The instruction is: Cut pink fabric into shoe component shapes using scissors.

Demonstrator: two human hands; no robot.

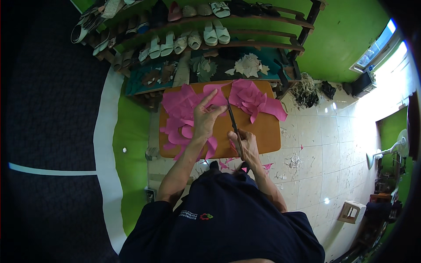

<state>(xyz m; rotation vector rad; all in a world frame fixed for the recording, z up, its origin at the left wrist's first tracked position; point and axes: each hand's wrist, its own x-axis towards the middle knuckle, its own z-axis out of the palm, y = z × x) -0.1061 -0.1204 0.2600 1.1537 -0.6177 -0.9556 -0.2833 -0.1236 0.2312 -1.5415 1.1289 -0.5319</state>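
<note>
The board (267, 131) is a low orange slab on the tiled floor (315, 175), and its right half is mostly bare, so that's where the open room is. The left edge and far edge are buried under pink pieces (177, 111), with another heap (252, 98) at the top right. A shoe rack (245, 33) sits tight behind the far edge, so no space there. Pink scraps (228, 164) litter the floor near the front edge. The left hand (205, 119) pinches a pink sheet (217, 97) near the board's far middle, index finger stuck out. The right hand (245, 145) is wrapped around scissors (233, 125), blades pointing away into that sheet.
</note>
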